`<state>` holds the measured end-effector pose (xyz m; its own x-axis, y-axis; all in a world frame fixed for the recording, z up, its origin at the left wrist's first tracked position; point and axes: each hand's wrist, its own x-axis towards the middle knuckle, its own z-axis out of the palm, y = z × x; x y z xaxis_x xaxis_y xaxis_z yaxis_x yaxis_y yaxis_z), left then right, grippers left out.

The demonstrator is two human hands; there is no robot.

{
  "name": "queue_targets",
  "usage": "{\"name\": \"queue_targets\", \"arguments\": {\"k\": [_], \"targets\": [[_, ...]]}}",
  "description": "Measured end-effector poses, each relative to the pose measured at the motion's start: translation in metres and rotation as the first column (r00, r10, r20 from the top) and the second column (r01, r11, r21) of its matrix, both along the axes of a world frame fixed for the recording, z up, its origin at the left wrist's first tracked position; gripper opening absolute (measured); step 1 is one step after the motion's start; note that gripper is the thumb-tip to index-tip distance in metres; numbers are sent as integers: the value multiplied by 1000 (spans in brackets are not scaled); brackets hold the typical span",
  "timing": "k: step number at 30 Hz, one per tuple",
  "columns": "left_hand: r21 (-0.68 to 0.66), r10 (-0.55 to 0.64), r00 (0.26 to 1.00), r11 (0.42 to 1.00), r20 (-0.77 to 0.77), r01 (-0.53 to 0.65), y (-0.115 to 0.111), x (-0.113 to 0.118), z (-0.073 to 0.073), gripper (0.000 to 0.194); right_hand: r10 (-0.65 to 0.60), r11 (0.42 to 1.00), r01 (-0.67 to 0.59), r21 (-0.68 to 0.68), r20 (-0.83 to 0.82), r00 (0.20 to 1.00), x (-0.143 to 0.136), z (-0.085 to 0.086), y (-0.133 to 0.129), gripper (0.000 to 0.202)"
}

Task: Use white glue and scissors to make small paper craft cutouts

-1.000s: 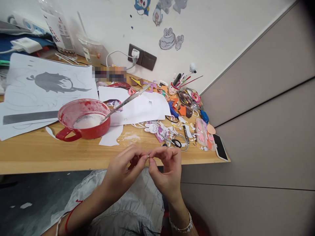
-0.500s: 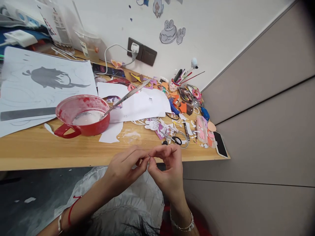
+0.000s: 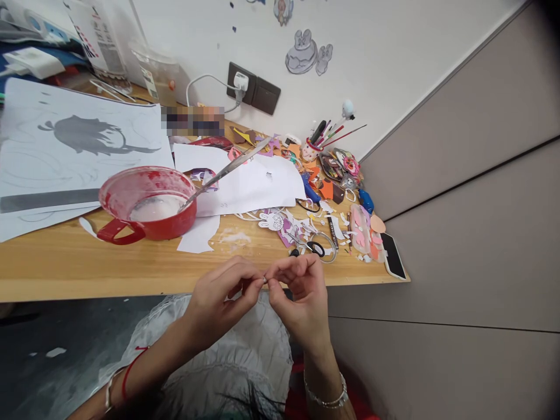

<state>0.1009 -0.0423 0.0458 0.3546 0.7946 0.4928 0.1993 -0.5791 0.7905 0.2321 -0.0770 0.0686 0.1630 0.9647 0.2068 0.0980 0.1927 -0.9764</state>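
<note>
Tiny pale piece (image 3: 265, 280), pinched between the fingertips of both hands, just off the near edge of the bench and above the lap. Too small to tell what it is; only a speck of it shows where the fingertips meet.

Left hand (image 3: 221, 297): thumb and forefinger closed narrow on the piece from the left, other fingers curled loosely, wrist low, forearm running down toward the lower left. A red cord (image 3: 129, 373) and a bangle sit on that wrist.

Right hand (image 3: 301, 291): thumb and forefinger closed on the same piece from the right, remaining fingers bent in above it, palm turned toward the person. One beaded bracelet (image 3: 326, 399) on that wrist.

The two hands touch at the fingertips.

Bench (image 3: 87, 274), outward from the hands:
- one pair of scissors (image 3: 312, 248), black handles, near the near edge, just beyond the right hand
- one white rabbit cut-out (image 3: 270, 221) among paper scraps
- one red bowl (image 3: 146, 204) with a handle, whitish paste inside, left of the hands
- one metal spoon (image 3: 223, 173) resting in the bowl, handle pointing toward the far right
- several white sheets (image 3: 249, 186) behind the bowl
- one holder of pens and brushes (image 3: 312, 149) toward the far right corner
- one dark phone-like slab (image 3: 391, 259) at the right end
</note>
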Motion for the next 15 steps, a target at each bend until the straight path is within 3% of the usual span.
{"name": "queue_targets", "arguments": {"k": [5, 10, 13, 15], "targets": [[87, 16, 1000, 996, 13, -17, 1, 0, 0, 10, -35, 999, 32, 41, 90, 995, -3, -1, -3, 37], [171, 15, 1000, 985, -1, -15, 1, 0, -5, 9, -148, 985, 105, 135, 361, 921, -2, -5, -7, 35], [153, -10, 1000, 988, 18, 7, 1, 0, -8, 10, -174, 977, 89, 192, 487, 856, -1, -6, -7, 34], [109, -43, 999, 993, 29, 40, 1, 0, -10, 11, -144, 980, 57, 189, 489, 861, -1, -7, -7, 34]]}}
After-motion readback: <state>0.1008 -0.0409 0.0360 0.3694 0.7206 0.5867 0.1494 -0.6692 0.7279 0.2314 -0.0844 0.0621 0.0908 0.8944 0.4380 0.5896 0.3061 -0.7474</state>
